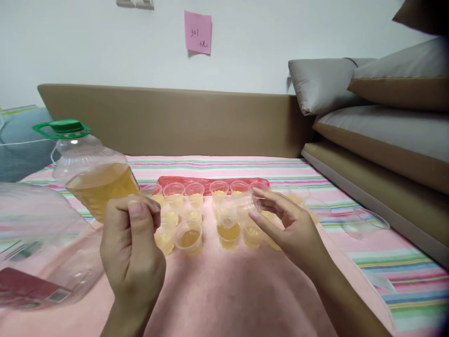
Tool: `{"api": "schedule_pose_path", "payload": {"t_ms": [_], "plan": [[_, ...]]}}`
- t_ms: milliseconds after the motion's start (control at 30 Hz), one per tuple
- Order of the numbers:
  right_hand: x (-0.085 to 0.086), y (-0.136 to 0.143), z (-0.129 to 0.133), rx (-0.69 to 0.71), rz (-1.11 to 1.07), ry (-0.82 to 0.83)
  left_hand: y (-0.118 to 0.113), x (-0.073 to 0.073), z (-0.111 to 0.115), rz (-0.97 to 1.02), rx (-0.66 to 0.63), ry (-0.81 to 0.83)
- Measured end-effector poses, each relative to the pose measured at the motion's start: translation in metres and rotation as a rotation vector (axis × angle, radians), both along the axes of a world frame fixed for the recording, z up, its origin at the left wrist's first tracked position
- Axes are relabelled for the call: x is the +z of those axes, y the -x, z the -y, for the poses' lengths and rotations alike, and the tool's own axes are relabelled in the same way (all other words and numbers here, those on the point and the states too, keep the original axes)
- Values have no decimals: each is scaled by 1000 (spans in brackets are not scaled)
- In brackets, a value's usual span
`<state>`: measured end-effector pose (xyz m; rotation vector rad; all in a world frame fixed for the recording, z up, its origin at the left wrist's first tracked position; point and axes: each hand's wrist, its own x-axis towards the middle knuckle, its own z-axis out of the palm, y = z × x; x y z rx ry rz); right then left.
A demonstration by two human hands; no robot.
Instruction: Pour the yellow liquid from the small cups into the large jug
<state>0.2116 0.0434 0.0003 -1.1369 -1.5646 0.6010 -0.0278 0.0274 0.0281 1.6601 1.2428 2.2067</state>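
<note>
My left hand (135, 248) is closed in a fist in front of the large clear bottle (105, 185) of yellow liquid with a green cap; what it holds, if anything, is hidden. Between the thumb and fingers of my right hand (289, 224) is a clear plastic cup (236, 206), tipped on its side above the other cups. Rows of clear cups with yellow liquid stand on the pink cloth, among them a front cup (189, 238) and another (228, 233) right of it. A red plastic bag (210, 181) lies behind the rows.
A large clear container (38, 220) with a red label lies at the left. Clear cups (366, 222) rest on the striped sheet at the right. Grey and brown cushions (393, 126) are stacked at the far right. A brown headboard (192, 124) stands behind, below a pink note (198, 32).
</note>
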Motion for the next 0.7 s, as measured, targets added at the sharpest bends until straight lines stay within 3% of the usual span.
{"api": "schedule_pose_path", "payload": {"t_ms": [100, 333, 600, 700], "plan": [[-2, 3, 1, 10, 43, -3, 1, 1, 2, -68, 7, 50], [-6, 3, 0, 9, 2, -56, 2, -3, -1, -562, -90, 261], [-4, 4, 2, 27, 25, -50, 9, -2, -3, -487, -18, 267], [-4, 4, 1, 39, 9, -51, 11, -4, -2, -569, -64, 297]]}}
